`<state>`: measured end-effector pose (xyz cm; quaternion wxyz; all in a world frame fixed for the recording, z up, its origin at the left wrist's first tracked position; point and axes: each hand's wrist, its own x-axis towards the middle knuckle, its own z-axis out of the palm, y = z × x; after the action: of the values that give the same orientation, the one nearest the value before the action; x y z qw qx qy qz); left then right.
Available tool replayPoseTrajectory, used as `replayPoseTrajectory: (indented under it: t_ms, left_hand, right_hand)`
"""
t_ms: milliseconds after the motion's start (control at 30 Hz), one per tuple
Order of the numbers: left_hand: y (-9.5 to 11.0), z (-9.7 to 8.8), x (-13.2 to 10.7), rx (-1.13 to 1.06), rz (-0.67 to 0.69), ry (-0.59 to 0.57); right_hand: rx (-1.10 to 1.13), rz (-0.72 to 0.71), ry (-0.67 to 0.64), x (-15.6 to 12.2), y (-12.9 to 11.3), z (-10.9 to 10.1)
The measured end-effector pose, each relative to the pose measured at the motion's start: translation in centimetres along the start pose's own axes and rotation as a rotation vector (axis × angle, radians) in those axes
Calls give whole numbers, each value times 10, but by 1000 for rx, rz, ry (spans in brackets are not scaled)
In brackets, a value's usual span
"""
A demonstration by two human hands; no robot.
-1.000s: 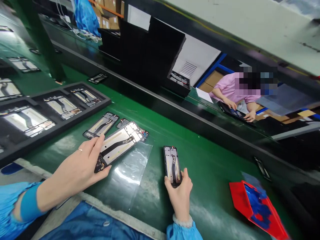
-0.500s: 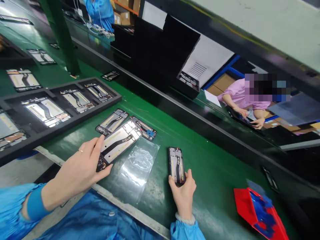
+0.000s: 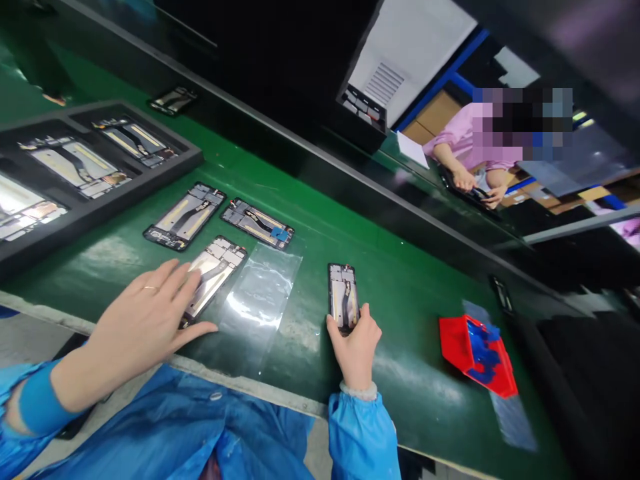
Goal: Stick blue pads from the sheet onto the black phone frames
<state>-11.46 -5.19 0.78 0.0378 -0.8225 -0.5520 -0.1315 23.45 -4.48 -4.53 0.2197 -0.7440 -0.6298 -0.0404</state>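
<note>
Resting left hand [image 3: 145,320]: open, fingers flat on silver phone frame [image 3: 214,270].
Right hand [image 3: 356,343]: grasping dark phone frame [image 3: 343,297].
Plastic film [image 3: 257,300]: between hands.

Blue smock sleeves [image 3: 357,433], thin ring [image 3: 149,288] on left hand [image 3: 143,323].

Before you: green table [image 3: 410,300], glossy, with overhead light glaring off it. Far edge: black rail [image 3: 310,160] running its length. Beyond it: white vented panel [image 3: 400,60], blue rack frame [image 3: 440,81], cardboard boxes [image 3: 425,120], and a person in a pink top [image 3: 455,133] at the facing station.
</note>
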Motion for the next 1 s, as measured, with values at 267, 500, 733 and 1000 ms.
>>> replayPoseTrajectory:
  t_ms: [267, 500, 733, 1000]
  left_hand:
    - [7, -6, 111, -112, 255, -166]
    - [0, 43, 197, -84, 247, -262]
    - [7, 43, 185, -160, 226, -129]
    - [43, 15, 168, -205, 290, -87]
  right_hand:
    - [67, -128, 25, 9, -26, -19]
    - [151, -348, -15, 28, -74, -27]
    - [233, -404, 25, 49, -92, -32]
    - [196, -473, 106, 72, -115, -24]
